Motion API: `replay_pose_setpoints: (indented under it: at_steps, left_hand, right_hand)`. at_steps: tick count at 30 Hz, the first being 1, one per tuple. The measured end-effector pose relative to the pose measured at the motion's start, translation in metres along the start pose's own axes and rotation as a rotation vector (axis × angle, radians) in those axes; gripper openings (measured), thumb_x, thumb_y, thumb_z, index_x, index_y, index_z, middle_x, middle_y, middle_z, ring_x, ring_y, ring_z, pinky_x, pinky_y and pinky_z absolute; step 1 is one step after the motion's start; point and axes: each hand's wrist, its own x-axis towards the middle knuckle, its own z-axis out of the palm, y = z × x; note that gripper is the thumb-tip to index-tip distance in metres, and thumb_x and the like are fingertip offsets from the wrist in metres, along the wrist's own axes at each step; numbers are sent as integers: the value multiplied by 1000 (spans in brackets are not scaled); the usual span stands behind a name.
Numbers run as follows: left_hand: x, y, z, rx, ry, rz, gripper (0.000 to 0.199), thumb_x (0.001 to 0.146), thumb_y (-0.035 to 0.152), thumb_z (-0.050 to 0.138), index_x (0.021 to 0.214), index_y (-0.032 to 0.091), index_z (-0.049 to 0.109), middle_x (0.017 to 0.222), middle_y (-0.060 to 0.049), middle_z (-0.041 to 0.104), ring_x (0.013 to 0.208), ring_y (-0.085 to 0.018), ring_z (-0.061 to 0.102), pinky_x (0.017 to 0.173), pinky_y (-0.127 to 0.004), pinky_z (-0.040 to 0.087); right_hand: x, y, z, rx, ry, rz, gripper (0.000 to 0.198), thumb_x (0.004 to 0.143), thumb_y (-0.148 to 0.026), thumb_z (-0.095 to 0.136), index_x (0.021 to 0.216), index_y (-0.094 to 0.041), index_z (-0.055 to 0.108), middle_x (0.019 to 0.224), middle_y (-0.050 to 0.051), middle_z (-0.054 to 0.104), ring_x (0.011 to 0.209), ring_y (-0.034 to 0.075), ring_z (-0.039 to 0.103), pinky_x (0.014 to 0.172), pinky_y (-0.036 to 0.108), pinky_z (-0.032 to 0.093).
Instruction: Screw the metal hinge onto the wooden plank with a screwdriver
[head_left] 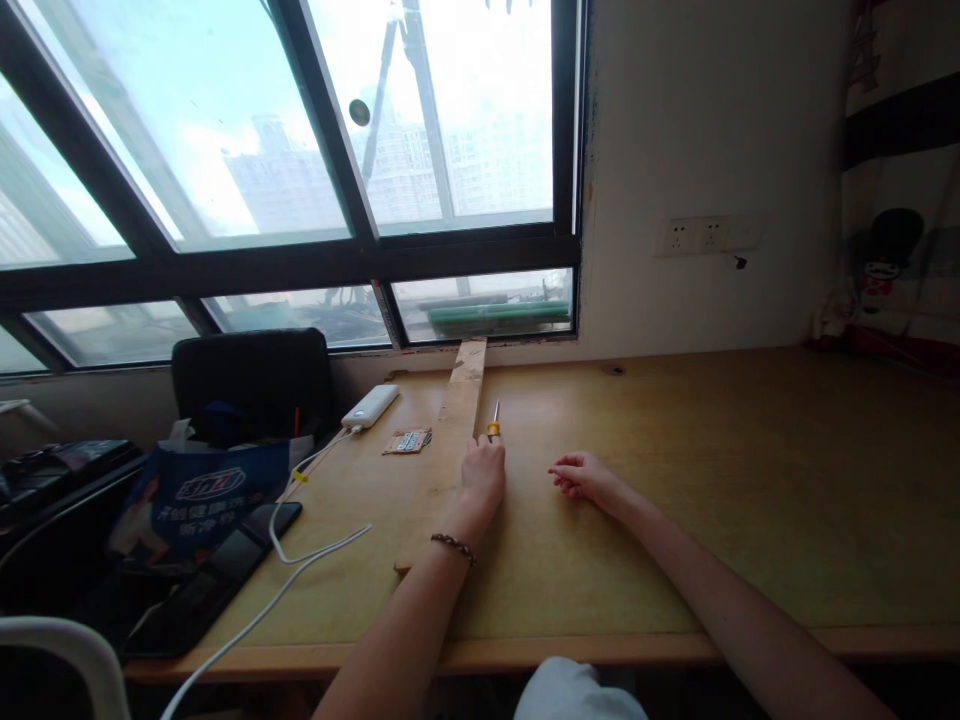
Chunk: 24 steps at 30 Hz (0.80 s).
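Observation:
My left hand [484, 474] is closed around the handle of a screwdriver [493, 428]. Its yellow and dark handle shows above my fingers, and the metal shaft points away toward the window. Under and beside that hand lies a long wooden plank [457, 415], running from the window sill toward me. To the right, my right hand [589, 478] is held just over the table with its fingers curled and the tips pressed together. Whatever may be between those fingertips is too small to make out.
On the wooden table [712, 480], left of the plank, are a small packet with a printed label [409, 441], a white power bank [371, 407] with a white cable [315, 553], and a dark tablet-like slab [217, 580] at the edge. A blue bag [202, 495] and black chair [251, 375] stand left.

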Motion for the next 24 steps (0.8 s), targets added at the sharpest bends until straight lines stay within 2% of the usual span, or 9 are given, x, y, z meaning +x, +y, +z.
replay_pose_setpoints:
  at_steps: [6, 12, 24]
  left_hand:
    - [1, -1, 2, 6, 5, -10, 33, 84, 11, 31, 111, 13, 51, 92, -12, 52, 89, -18, 49, 69, -25, 41]
    - [1, 0, 5, 33, 45, -5, 31, 84, 16, 37, 112, 12, 51, 90, -13, 54, 88, -20, 50, 69, -28, 41]
    - [2, 7, -2, 63, 41, -49, 31, 82, 7, 32, 96, 7, 60, 82, -16, 56, 81, -23, 52, 66, -30, 39]
  right_hand:
    - [0, 0, 0, -9, 3, 9, 19, 68, -29, 67, 75, -12, 58, 62, 2, 59, 47, 5, 51, 41, 13, 41]
    - [1, 0, 0, -16, -4, 3, 21, 68, -29, 66, 75, -12, 58, 62, 2, 59, 47, 4, 50, 41, 12, 39]
    - [0, -1, 0, -24, 0, 10, 21, 68, -30, 66, 75, -12, 58, 61, 1, 58, 47, 4, 50, 41, 13, 39]
